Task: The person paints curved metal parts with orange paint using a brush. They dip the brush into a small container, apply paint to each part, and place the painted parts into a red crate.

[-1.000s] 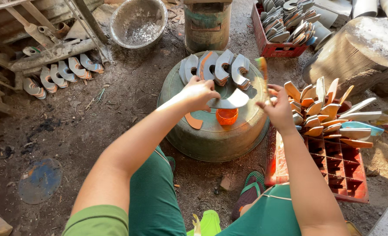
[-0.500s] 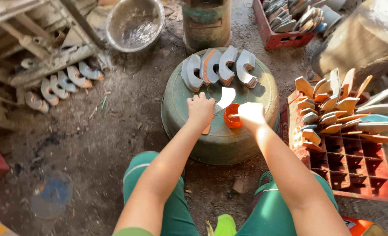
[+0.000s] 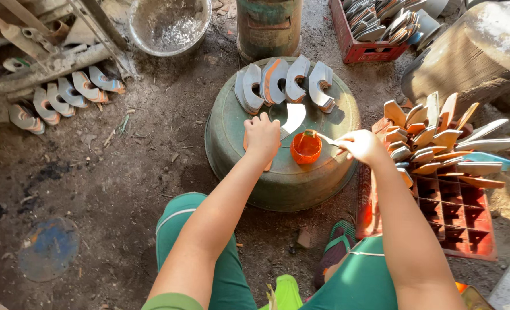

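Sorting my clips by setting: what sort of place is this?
Probably an outdoor, dirt-floored craft workshop. Curved grey pieces stand in a row on an upturned green basin, and red crates hold many more, some orange-coated.

Bare forearms; left hand [image 3: 262, 135], right hand [image 3: 363, 146] ungloved. Green short sleeve, green trousers with thin white stripe, green-strapped sandal [image 3: 338, 247]
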